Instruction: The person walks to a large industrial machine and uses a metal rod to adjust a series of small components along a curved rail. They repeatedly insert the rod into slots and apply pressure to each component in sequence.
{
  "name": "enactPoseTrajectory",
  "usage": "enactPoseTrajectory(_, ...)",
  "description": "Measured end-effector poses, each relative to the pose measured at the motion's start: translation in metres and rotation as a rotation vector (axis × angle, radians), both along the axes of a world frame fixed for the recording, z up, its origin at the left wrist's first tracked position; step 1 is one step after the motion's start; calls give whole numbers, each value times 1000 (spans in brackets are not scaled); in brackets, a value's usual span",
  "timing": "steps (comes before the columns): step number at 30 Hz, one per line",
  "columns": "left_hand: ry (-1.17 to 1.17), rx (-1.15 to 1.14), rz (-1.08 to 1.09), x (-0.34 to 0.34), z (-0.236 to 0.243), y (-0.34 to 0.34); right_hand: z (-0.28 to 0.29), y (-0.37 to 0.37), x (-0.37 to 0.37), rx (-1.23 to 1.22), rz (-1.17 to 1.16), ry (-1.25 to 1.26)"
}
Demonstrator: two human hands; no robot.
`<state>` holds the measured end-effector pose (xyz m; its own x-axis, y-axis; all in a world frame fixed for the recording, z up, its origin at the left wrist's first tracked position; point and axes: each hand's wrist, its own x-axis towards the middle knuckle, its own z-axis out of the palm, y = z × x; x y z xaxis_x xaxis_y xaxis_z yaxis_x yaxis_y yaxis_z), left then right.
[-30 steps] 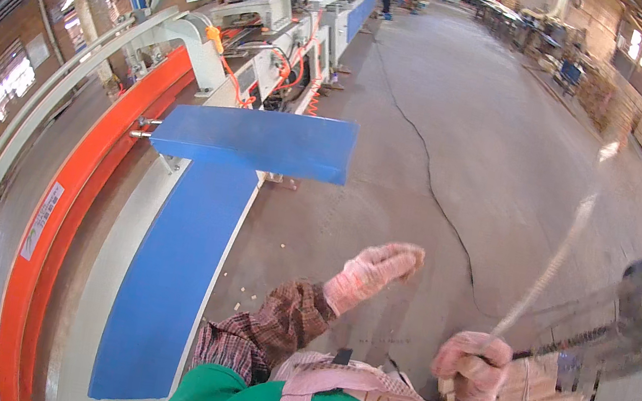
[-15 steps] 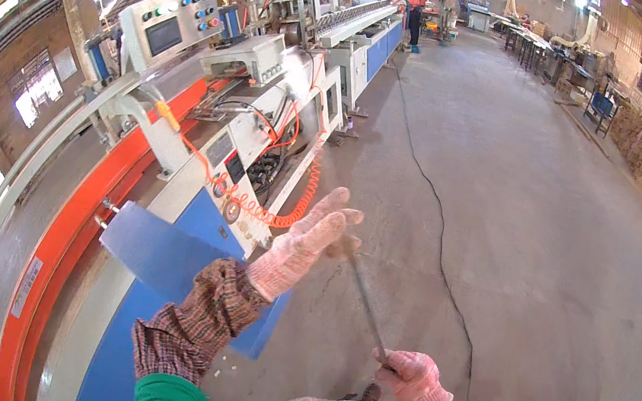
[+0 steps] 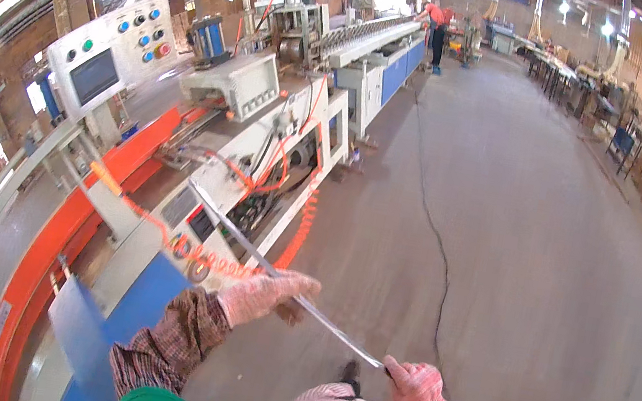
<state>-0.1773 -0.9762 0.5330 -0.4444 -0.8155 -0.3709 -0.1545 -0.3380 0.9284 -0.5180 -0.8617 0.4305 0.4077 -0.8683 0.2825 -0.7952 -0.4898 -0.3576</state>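
Observation:
A long, thin, shiny grey strip (image 3: 339, 336) runs slantwise in front of me, from beside the machine at the upper left down to my right hand. My right hand (image 3: 417, 388), in a pinkish-white knit work glove, is closed round its near end. Farther along, my left hand (image 3: 268, 297), in a like glove, has its fingers closed about the strip's middle. Past that hand, the far part of the strip stretches in front of the white machine's (image 3: 199, 218) side. Both forearms wear checked brown sleeve covers.
On the left stand an orange rail (image 3: 65, 260), a control panel (image 3: 108, 54) with buttons and a screen, and a coiled orange air hose (image 3: 304, 227). A black cable (image 3: 437, 228) crosses the concrete floor. A person (image 3: 434, 32) in red stands by the far machine line.
My left hand, earlier open beside the strip's far end, is now closed on its middle. The strip has swung toward the machine at the left. The view has shifted slightly.

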Motion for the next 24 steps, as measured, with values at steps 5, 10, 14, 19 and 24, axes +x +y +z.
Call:
enactPoseTrajectory(5, -26, 82, -138, -29, -3, -145, 6, -125, -35, 72, -62, -84)
enactPoseTrajectory(10, -90, 170, -158, -70, -6, -277, 6, -248, -83, 279, -26, -358)
enactPoseTrajectory(14, -10, 168, -169, -95, -38, -383, -43, -341, -107, 617, -132, -804)
enactPoseTrajectory(19, 56, 179, 32, -126, -49, -507, -48, -512, -162, 947, -109, -809)
enactPoseTrajectory(24, 84, 212, 253, -168, -35, -604, -21, -678, -200, 713, 161, -586)
